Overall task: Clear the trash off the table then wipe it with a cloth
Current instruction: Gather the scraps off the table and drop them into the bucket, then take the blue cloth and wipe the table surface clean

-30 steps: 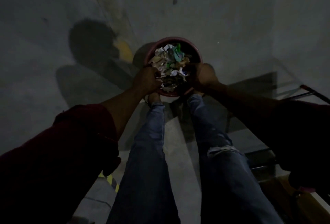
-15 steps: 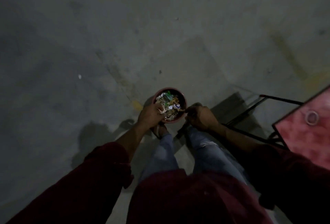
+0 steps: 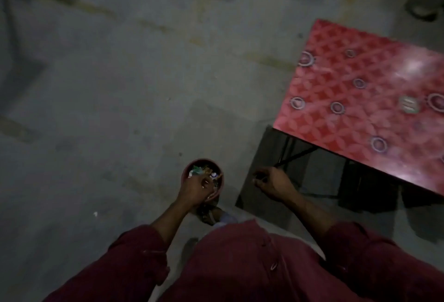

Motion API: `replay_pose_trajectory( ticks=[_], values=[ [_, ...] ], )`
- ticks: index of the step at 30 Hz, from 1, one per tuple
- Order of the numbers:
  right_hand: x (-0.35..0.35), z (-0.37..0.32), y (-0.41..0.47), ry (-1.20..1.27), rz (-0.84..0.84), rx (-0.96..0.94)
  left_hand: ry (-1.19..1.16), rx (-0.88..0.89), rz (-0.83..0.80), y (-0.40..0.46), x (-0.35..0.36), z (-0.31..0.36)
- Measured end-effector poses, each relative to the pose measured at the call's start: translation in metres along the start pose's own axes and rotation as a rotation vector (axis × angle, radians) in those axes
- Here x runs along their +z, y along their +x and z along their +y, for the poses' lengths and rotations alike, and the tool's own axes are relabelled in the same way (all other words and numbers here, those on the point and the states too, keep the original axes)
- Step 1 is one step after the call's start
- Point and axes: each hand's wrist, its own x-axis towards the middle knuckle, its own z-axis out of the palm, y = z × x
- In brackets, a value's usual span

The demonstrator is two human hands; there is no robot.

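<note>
Standing over one round pink bin (image 3: 186, 173) on the concrete floor (image 3: 108, 109), full of mixed paper trash (image 3: 199, 172). Left hand (image 3: 195, 190) sits over the bin's near rim, fingers curled; can't tell if it grips anything. Right hand (image 3: 272, 182) hangs apart from the bin, fingers loosely curled, nothing seen in it. One red patterned table (image 3: 341, 99) to the right; one small round greenish item (image 3: 409, 105) near its right edge. Frame dim, blurred.
</note>
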Motion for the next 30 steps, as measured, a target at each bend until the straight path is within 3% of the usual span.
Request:
replay_pose_trajectory(
  ticks=[6,17,25,30],
  values=[
    [-0.04,0.112,-0.073,0.169,0.233,0.087,0.049,0.188,0.001,-0.015,0.065,0.116],
    [-0.096,0.291,-0.246,0.409,0.645,0.379,0.261,0.64,-0.231,-0.084,0.257,0.331],
    [-0.089,0.361,-0.299,0.633,0.799,0.514,0.325,0.835,-0.455,-0.082,0.357,0.418],
    [-0.132,0.419,-0.304,0.639,0.797,0.59,0.284,0.871,-0.524,-0.056,0.407,0.484]
  ],
)
